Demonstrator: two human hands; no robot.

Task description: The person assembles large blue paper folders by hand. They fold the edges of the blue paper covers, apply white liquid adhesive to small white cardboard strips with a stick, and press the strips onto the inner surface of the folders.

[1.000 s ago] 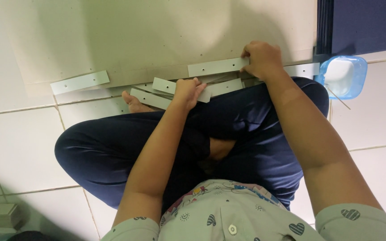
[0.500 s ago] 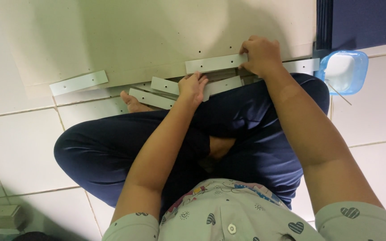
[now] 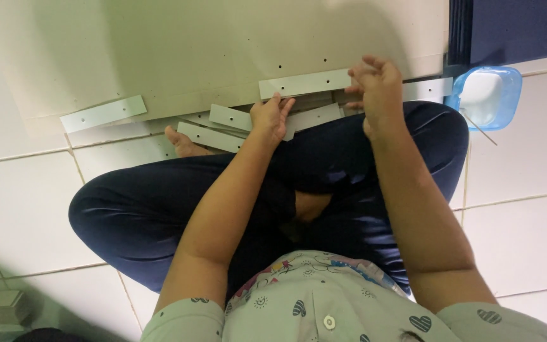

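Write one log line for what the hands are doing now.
left hand: fingertips on white strip | right hand: open at strip's other end | blue tub: beside

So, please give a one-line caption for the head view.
Seated cross-legged, left hand and right hand on a white strip on a pale panel.

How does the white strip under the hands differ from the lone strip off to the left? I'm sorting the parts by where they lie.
The strip between the hands is longer and lies fully on the pale board; the left hand touches one end, the right hand the other. The lone strip is shorter, sits at the board's edge, and nothing touches it. Both are flat, white and slightly tilted, with small holes.
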